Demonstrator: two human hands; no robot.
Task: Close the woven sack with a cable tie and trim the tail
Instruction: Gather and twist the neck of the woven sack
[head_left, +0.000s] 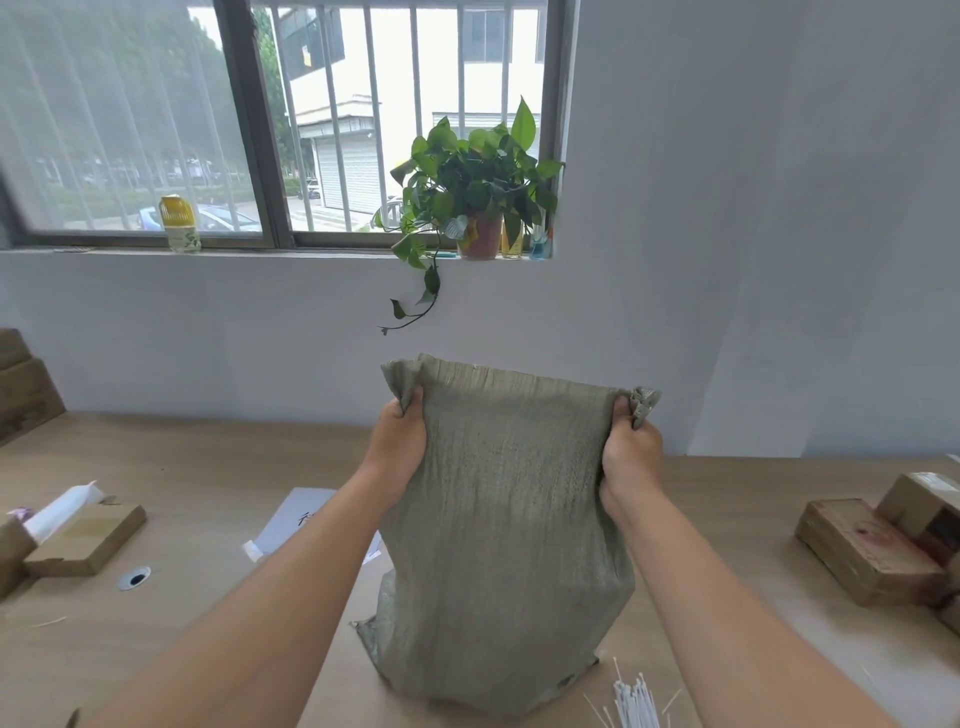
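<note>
A grey-green woven sack (509, 525) stands upright on the wooden table, its bottom resting near the front edge. My left hand (397, 441) grips the sack's top left corner and my right hand (631, 449) grips the top right corner, so the mouth is stretched flat between them. A bundle of white cable ties (636, 701) lies on the table just right of the sack's base. No cutting tool shows in this view.
Cardboard boxes (867, 551) sit at the right, another box with a white roll (78, 535) at the left. Papers (293, 525) lie behind my left forearm. A cable hole (135, 578) is at the left. A potted plant (478, 208) stands on the windowsill.
</note>
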